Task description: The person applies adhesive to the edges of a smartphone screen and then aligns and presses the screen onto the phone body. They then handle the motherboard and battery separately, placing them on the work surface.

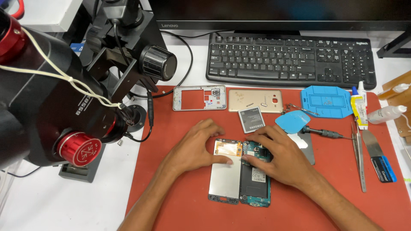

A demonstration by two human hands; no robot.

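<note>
A dismantled phone lies on the red mat (184, 205). Its silver screen panel (224, 179) lies on the left, and the dark circuit board part (254, 184) sits right beside it, touching. My left hand (195, 145) rests on the upper left of the screen panel, thumb pressing its surface. My right hand (280, 156) covers the top right of the circuit board part, fingers on its upper edge. Neither hand lifts anything.
Behind the hands lie a grey phone frame (199, 98), a gold back cover (255, 100), a battery (251, 119), a blue opening pick (292, 121), a screwdriver (325, 133), tweezers (359, 156), a blue fixture (326, 101) and glue bottles (358, 105). A microscope (55, 102) stands left; keyboard (291, 60) behind.
</note>
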